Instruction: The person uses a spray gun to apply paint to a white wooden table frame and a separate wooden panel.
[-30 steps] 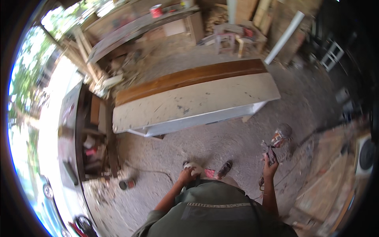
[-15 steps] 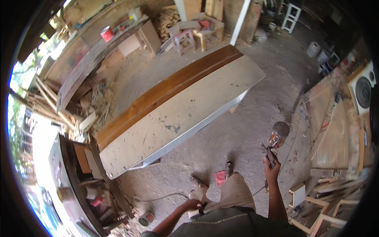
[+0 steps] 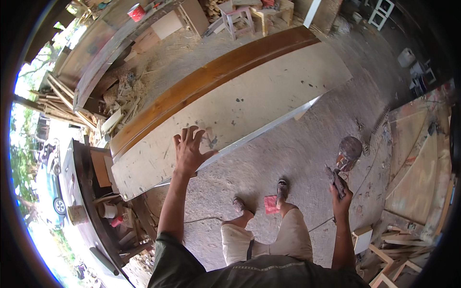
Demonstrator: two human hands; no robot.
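With fingers spread, my left hand (image 3: 190, 150) reaches out over the near edge of a long pale board (image 3: 269, 103) marked with dark specks; whether it touches the surface I cannot tell. My right hand (image 3: 340, 200) is wrapped round the handle of a paint spray gun (image 3: 339, 182), off to the right of the board. A round, paint-stained cup (image 3: 350, 148) sits at the far end of the gun. Along the board's far side runs a glossy brown wooden piece (image 3: 216, 72).
A thin hose (image 3: 319, 225) trails from near my right wrist toward my legs. Between my feet lies a red flat piece (image 3: 272, 204). Wooden frames (image 3: 384, 259) and offcuts lie at lower right. A dark cabinet (image 3: 91, 206) stands at left; a red-and-white can (image 3: 136, 13) sits on the far bench.
My left hand has risen from beside my thigh and stretched forward over the board, its fingers spreading. The right hand, still gripping the spray gun, has shifted slightly right. The view has shifted too.
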